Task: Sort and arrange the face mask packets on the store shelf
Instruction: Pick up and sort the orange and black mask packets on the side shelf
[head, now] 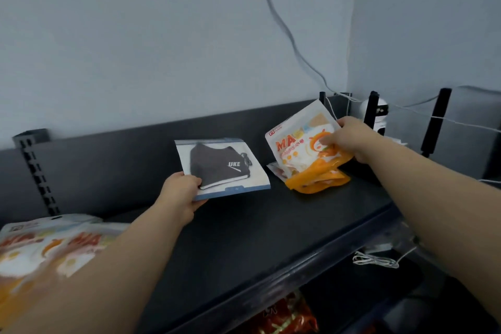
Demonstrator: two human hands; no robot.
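Holding one packet in each hand, the person works over the dark shelf (pixel 257 228).

Left grip (pixel 180 192): thumb on top and fingers beneath, pinching the near-left corner of the black face mask packet (pixel 225 167). This packet extends up and to the right of the grip, above the shelf surface.

Right grip (pixel 349 138): fingers curled round the right edge of the orange-and-white mask packet (pixel 298 141), which is held tilted upright to the left of the grip.

Directly below that packet, a stack of orange packets (pixel 317 180) lies on the shelf. A pile of orange packets (pixel 40 252) lies well to the left of the left grip, beside the forearm. A white camera (pixel 379 114) stands just behind the right grip.
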